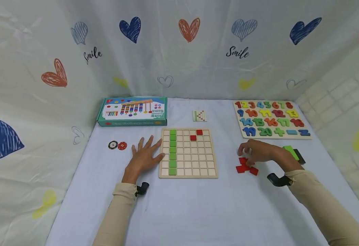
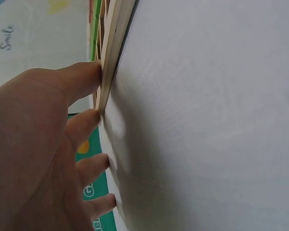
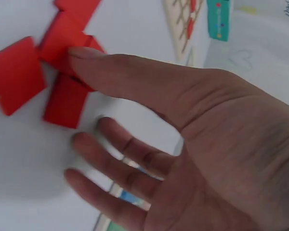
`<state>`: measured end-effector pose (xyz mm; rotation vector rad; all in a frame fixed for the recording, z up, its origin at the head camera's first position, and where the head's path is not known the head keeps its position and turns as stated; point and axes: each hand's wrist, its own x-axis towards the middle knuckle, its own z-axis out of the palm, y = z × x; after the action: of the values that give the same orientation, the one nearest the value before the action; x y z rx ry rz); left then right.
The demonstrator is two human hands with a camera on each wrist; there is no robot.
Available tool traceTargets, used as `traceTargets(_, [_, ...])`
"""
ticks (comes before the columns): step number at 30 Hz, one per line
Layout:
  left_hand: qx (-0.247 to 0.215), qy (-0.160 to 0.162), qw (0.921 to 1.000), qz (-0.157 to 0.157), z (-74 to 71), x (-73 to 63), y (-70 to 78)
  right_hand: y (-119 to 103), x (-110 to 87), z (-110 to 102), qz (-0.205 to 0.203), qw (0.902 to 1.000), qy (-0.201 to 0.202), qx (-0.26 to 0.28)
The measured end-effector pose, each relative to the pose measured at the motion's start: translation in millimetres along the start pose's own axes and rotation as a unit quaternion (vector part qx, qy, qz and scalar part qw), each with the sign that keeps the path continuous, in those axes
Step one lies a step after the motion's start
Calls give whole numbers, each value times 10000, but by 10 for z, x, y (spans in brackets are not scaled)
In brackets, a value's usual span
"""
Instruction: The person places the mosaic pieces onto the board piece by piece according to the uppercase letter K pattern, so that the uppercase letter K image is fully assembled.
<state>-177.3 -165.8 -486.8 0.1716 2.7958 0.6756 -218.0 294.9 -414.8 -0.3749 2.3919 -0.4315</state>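
Observation:
A wooden grid board (image 1: pixel 188 178) lies mid-table, with a column of green tiles (image 1: pixel 172 150) near its left side and two red tiles (image 1: pixel 193 137) toward its upper right. At the board's left edge, my left hand (image 1: pixel 144 155) spreads its fingers, the thumb and index finger touching the wooden rim (image 2: pixel 114 43). My right hand (image 1: pixel 257 152) is over a loose pile of red tiles (image 1: pixel 240 169) to the right of the board. Its thumb (image 3: pixel 98 70) presses on one red tile (image 3: pixel 60 41); three fingers stand apart from the tiles, and the remaining finger is hidden.
Behind the board lie a green game box (image 1: pixel 131 114) and a small pattern card (image 1: pixel 199 115). A number puzzle board (image 1: pixel 271 119) sits at the back right. Two round chips (image 1: pixel 117 145) are at left; green and black pieces (image 1: pixel 299 156) lie beside my right forearm.

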Motion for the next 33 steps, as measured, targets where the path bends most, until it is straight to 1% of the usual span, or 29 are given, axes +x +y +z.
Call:
traceTargets(3, [-3, 27, 10000, 13, 11, -3, -8, 72, 0, 50, -192, 9997, 113, 115])
traceTargets(7, [-29, 36, 10000, 6, -3, -1, -11, 122, 8, 68, -301, 9987, 248, 317])
traceTargets(10, [-33, 14, 10000, 3, -11, 4, -12, 134, 1, 71, -270, 9989, 232, 311])
traceTargets(17, [-98, 0, 10000, -16, 10, 10, -22, 163, -9, 100, -307, 9994, 35, 154])
traceTargets(23, [-98, -32, 9999, -19, 31, 11, -27, 195, 13, 103, -290, 9995, 31, 105])
traceTargets(27, [-81, -33, 10000, -26, 29, 9, -28, 208, 16, 106, -291, 9993, 61, 210])
traceTargets(33, [-69, 21, 10000, -17, 33, 0, -38, 225, 1, 143, -448, 9977, 201, 475])
